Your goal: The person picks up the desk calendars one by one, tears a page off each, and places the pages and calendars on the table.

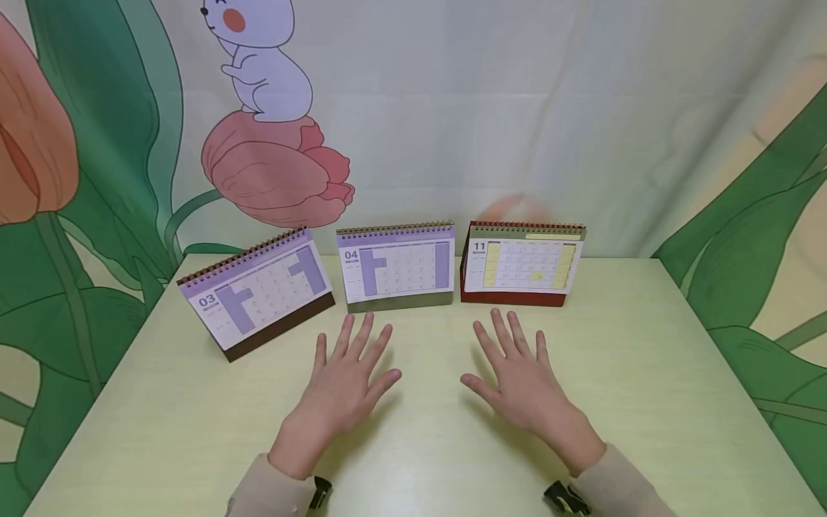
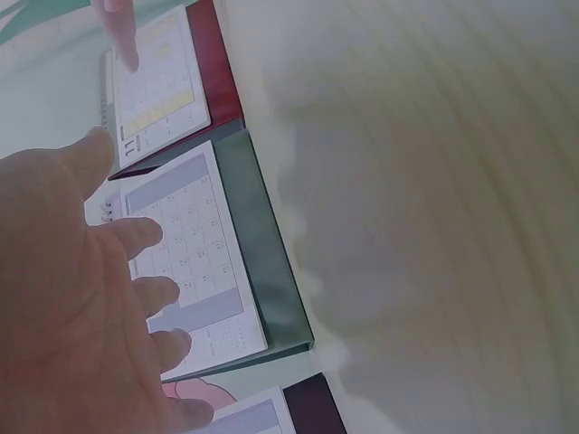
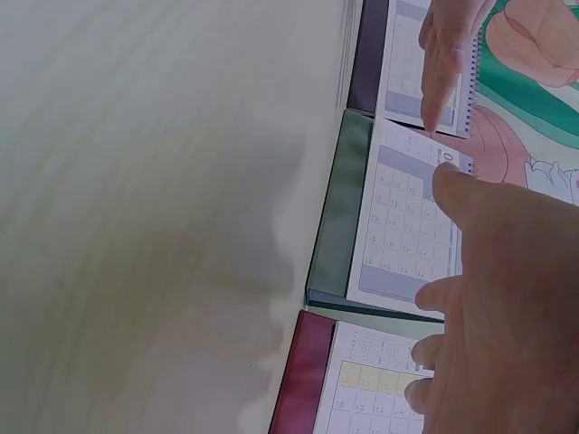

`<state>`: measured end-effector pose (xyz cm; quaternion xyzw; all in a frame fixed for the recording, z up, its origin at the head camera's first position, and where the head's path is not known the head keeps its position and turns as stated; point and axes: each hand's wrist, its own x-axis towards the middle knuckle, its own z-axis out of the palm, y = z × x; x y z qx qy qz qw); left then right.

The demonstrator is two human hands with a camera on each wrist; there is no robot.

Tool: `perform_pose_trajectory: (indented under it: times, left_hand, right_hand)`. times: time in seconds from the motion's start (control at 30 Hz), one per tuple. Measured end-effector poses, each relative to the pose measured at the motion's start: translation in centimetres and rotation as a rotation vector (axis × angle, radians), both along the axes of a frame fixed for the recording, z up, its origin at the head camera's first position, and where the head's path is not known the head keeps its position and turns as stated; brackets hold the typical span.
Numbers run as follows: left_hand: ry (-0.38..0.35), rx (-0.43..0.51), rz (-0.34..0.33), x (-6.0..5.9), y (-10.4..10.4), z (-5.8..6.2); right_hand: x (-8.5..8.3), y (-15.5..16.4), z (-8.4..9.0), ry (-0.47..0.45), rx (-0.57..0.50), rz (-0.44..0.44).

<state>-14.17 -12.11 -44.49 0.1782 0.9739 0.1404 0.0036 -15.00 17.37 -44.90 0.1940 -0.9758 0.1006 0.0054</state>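
Three spiral desk calendars stand in a row at the back of the pale yellow-green table. A brown-based calendar marked 03 is angled at the left. A green-based calendar marked 04 stands in the middle. At the right is a red-based calendar marked 11. My left hand and right hand lie flat and empty on the table in front of the calendars, fingers spread and straight, apart from all three.
A cloth backdrop printed with a white rabbit, pink tulips and green leaves hangs right behind the table's back edge. The table's left and right edges show in the head view. Beige sleeves with black clips cover both wrists.
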Motion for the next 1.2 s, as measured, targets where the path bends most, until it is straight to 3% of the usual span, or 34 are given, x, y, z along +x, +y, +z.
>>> perform_pose_trajectory:
  times: [0.4,0.67,0.93,1.2]
  left_hand:
    - [-0.014,0.002,-0.007,-0.1,0.0,0.0]
    - [-0.020,0.051,-0.042,-0.2,0.0,0.1]
    - [-0.041,0.050,-0.051,-0.3,-0.2,0.1]
    - [-0.086,0.045,-0.061,-0.1,-0.3,0.2]
  right_hand:
    - [-0.5,0.2,0.3,-0.031,-0.048,-0.010]
    - [-1.4,1.1,0.3,0.030,-0.106,0.013]
    - [-3.4,3.2,0.8,-0.045,-0.299,-0.053]
    - [-6.7,6.7,1.4,0.041,-0.486,-0.193]
